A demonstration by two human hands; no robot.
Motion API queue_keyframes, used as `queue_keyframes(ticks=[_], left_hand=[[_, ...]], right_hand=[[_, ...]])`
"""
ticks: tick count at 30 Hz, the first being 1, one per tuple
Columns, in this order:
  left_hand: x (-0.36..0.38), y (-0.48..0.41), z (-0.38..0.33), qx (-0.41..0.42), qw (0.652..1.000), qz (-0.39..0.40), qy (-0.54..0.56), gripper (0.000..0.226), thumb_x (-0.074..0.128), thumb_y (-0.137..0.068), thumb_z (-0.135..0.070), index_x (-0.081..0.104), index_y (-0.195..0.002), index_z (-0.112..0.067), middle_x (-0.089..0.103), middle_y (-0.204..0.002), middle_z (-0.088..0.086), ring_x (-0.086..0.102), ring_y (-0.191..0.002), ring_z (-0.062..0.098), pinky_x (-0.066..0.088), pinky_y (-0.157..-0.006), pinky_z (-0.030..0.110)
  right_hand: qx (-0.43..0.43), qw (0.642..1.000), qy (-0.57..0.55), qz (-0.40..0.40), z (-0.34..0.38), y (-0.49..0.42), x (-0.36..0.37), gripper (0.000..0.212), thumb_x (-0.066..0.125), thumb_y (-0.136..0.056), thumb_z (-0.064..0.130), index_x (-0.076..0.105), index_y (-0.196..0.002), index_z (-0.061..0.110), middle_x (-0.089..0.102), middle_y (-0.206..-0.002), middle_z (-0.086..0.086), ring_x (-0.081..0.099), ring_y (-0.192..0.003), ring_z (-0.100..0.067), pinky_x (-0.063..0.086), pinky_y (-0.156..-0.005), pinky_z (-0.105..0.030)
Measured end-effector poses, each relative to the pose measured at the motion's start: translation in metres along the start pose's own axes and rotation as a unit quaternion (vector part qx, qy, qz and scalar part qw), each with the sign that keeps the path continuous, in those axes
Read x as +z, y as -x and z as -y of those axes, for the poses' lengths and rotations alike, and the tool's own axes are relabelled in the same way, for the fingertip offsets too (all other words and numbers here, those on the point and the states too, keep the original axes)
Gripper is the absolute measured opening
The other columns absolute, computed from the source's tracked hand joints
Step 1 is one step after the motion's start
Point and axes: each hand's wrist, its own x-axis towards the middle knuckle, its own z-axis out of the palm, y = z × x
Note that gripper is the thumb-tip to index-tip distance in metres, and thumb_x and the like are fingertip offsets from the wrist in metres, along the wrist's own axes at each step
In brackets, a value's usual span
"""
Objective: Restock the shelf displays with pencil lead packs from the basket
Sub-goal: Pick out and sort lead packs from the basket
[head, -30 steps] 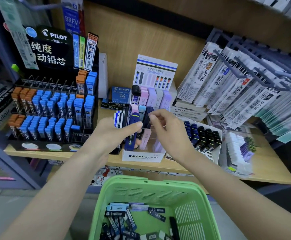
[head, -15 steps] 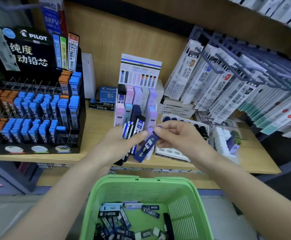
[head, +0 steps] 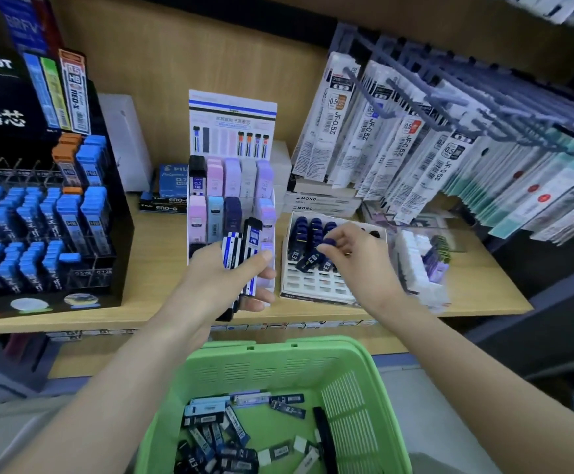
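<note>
A person's left hand (head: 222, 282) grips a fanned bundle of lead packs (head: 241, 251). They are slim, flat and glossy, striped in white, blue and black, and one is marked HB. The thumb lies across their fronts.

The right hand (head: 360, 265) pinches a dark blue pack (head: 311, 261) near its rounded cap. It holds the pack tilted over a white tray (head: 316, 285) on the wooden shelf (head: 162, 254). The front of the tray is a grid of small square cells, and its back rows hold similar dark-capped packs. Whether the pack's lower end touches the grid cannot be told.

Below the shelf and nearest the camera sits a green basket (head: 278, 352) of moulded plastic with slotted walls. Loose packs (head: 230, 436) lie jumbled on its floor, mostly black and blue. The frame edge cuts off the bottom of the basket.

Behind the left hand stands a display stand (head: 232, 124) of pastel pink, lilac and pale blue cases, its lower front hidden by the hand and bundle. Far left is a black rack (head: 121, 217) of blue- and orange-capped tubes (branded Pilot), cut off at the edge. To the right, long refill packets (head: 371, 131) hang on grey hooks and blur toward the corner. Just right of the tray is a clear box (head: 422, 265) of white and purple blocks, too smeared to identify.
</note>
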Motion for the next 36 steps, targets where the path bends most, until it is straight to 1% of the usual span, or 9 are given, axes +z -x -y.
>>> queue_keyframes(ticks=[3,6,9,11,18,23,29,34,36], left_hand=[[0.001,-0.004,0.001,0.005,1.0,-0.008,-0.005,0.006,0.061,-0.09,-0.018,0.064,-0.093,-0.013,0.069,-0.076,0.007,0.064,-0.05,0.014,0.05,-0.043,0.02],[0.0,-0.007,0.002,0.005,1.0,-0.008,-0.009,0.008,0.061,-0.09,-0.019,0.064,-0.096,-0.013,0.07,-0.077,0.007,0.065,-0.052,0.015,0.051,-0.045,0.02],[0.001,-0.01,0.003,0.005,1.0,-0.004,-0.012,0.009,0.061,-0.09,-0.019,0.064,-0.096,-0.013,0.07,-0.077,0.006,0.065,-0.053,0.015,0.052,-0.046,0.021],[0.002,-0.011,0.003,0.006,1.0,0.001,-0.015,0.009,0.062,-0.09,-0.02,0.064,-0.095,-0.013,0.07,-0.076,0.005,0.065,-0.052,0.014,0.053,-0.046,0.021],[0.005,-0.013,0.003,0.009,1.0,0.006,-0.017,0.008,0.062,-0.089,-0.02,0.063,-0.094,-0.014,0.07,-0.076,0.005,0.065,-0.052,0.013,0.052,-0.046,0.02],[0.005,-0.015,0.004,0.008,1.0,0.006,-0.014,0.008,0.062,-0.089,-0.02,0.064,-0.094,-0.014,0.07,-0.074,0.003,0.065,-0.051,0.014,0.051,-0.045,0.02],[0.004,-0.014,0.004,0.008,1.0,0.009,-0.013,0.009,0.062,-0.089,-0.021,0.064,-0.095,-0.014,0.071,-0.075,0.004,0.065,-0.052,0.014,0.051,-0.046,0.021],[0.004,-0.013,0.004,0.004,1.0,0.01,-0.016,0.008,0.062,-0.09,-0.021,0.063,-0.095,-0.016,0.071,-0.08,0.007,0.065,-0.052,0.014,0.05,-0.044,0.02],[0.004,-0.013,0.005,0.002,1.0,0.01,-0.018,0.006,0.062,-0.09,-0.022,0.063,-0.094,-0.017,0.07,-0.08,0.006,0.065,-0.052,0.014,0.049,-0.043,0.02]], right_hand=[[-0.014,1.0,0.006,-0.001,-0.002,-0.004,0.014,0.007,0.064,-0.089,0.016,0.057,-0.091,0.016,0.054,-0.072,0.008,0.051,-0.066,-0.004,0.044,-0.066,-0.016],[-0.023,1.0,0.017,0.005,-0.003,-0.006,0.02,0.006,0.062,-0.09,0.014,0.059,-0.094,0.012,0.054,-0.071,0.006,0.055,-0.07,-0.015,0.048,-0.071,-0.028],[-0.033,0.999,0.031,0.012,-0.005,-0.011,0.021,0.009,0.062,-0.09,0.014,0.061,-0.098,0.009,0.054,-0.069,0.011,0.056,-0.071,-0.014,0.05,-0.073,-0.034],[-0.046,0.997,0.05,0.024,-0.006,-0.014,0.02,0.01,0.061,-0.09,0.015,0.062,-0.099,0.01,0.058,-0.075,0.005,0.058,-0.075,-0.018,0.05,-0.075,-0.038],[-0.101,0.985,0.118,0.075,-0.004,-0.019,0.019,0.014,0.057,-0.093,0.016,0.062,-0.102,0.008,0.064,-0.09,-0.006,0.059,-0.082,-0.026,0.048,-0.073,-0.04],[-0.131,0.977,0.157,0.061,0.002,-0.022,0.025,0.02,0.059,-0.091,0.017,0.061,-0.108,0.007,0.056,-0.104,-0.009,0.057,-0.088,-0.029,0.047,-0.076,-0.042],[-0.12,0.978,0.161,0.055,0.003,-0.024,0.026,0.016,0.061,-0.09,0.018,0.058,-0.099,0.005,0.056,-0.098,-0.009,0.057,-0.083,-0.03,0.046,-0.072,-0.042],[-0.123,0.97,0.199,0.067,0.006,-0.024,0.024,0.017,0.057,-0.092,0.02,0.057,-0.102,0.006,0.055,-0.1,-0.009,0.056,-0.084,-0.031,0.046,-0.071,-0.042],[-0.107,0.975,0.177,0.079,0.007,-0.026,0.022,0.012,0.06,-0.09,0.017,0.058,-0.097,0.008,0.058,-0.097,-0.008,0.057,-0.083,-0.03,0.048,-0.071,-0.041]])
